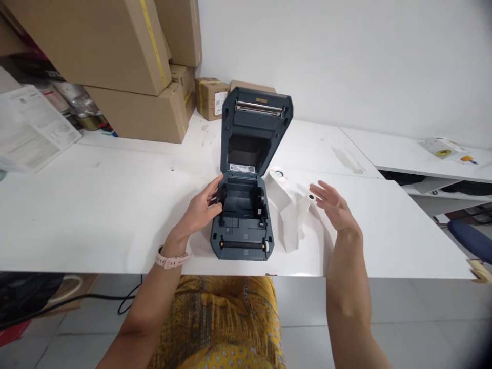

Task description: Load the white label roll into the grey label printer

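A dark grey label printer [240,224] stands on the white table with its lid [251,130] raised, so the bay inside shows. My left hand [202,207] rests against the printer's left side, thumb on the rim and fingers along the outer wall. To the printer's right lie a roll of white labels [277,176] and a small white roll [309,199], with a loose strip of white paper [290,220] between them. Beside the small roll is my right hand [332,205], fingers stretched out and nothing held in it.
Cardboard boxes [138,110] are stacked at the back left, and a smaller box [211,97] sits behind the printer. Printed sheets [36,128] lie at the far left. The white table [115,215] ends just in front of me. A black cable [96,296] hangs below it.
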The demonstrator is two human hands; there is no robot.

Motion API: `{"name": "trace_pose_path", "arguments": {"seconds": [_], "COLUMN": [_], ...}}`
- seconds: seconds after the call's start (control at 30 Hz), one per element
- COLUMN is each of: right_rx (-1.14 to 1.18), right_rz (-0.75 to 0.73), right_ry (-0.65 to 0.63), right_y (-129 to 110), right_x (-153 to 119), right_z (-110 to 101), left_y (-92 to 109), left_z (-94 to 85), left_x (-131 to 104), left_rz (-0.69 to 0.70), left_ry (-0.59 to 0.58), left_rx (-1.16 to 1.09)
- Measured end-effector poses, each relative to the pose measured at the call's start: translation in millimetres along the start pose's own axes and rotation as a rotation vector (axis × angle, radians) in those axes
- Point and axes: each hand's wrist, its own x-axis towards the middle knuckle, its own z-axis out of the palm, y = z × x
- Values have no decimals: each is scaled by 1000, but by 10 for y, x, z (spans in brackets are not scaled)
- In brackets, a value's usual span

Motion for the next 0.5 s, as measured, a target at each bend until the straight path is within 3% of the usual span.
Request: {"name": "trace_pose_path", "arguments": {"seconds": [0.07, 0.13, 0.27, 0.37, 0.5], "right_rx": [-3, -73, -442, -563, -510], "right_rz": [-53, -101, -49, 21, 20], "right_ry": [43, 6, -330, -508, -539], "right_y": [-152, -371, -771, -837, -718], "right_x": [61, 188, 632, 970, 1118], "right_z": [-27, 23, 355, 641, 802], "left_y": [-6, -10, -7, -4, -7], "left_z": [4, 9, 13, 13, 24], "left_x": [3, 6, 16, 22, 22], "left_rz": [2, -1, -7, -7, -6], "left_ry": [7, 15, 29, 27, 28], "left_rx": [-6, -10, -13, -15, -40]}}
